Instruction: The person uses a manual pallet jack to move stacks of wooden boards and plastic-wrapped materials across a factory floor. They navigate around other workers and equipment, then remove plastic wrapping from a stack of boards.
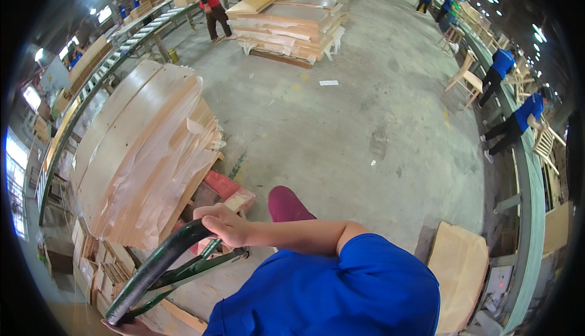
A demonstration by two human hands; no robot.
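Observation:
My right hand (pixel 224 224) is wrapped round the upper end of the dark green, worn handle (pixel 152 263) of a pallet jack. At the lower left edge my left hand (pixel 131 328) grips the handle's other end, partly cut off by the picture's rim. The jack's red body (pixel 224 185) sits beyond the handle, close to a tall stack of pale wooden panels (pixel 146 135). Thin translucent sheeting hangs out between the panels, and the stack's lower edge rests on wood. A maroon shoe (pixel 289 204) of mine shows beside the jack.
A second panel stack (pixel 286 28) stands ahead, with a person in red (pixel 209 1) beside it. A roller conveyor (pixel 122 49) runs along the left. On the right, people in blue work with wooden chairs (pixel 466 79) at a long green line (pixel 530 214). Flat cardboard (pixel 457 275) lies near right.

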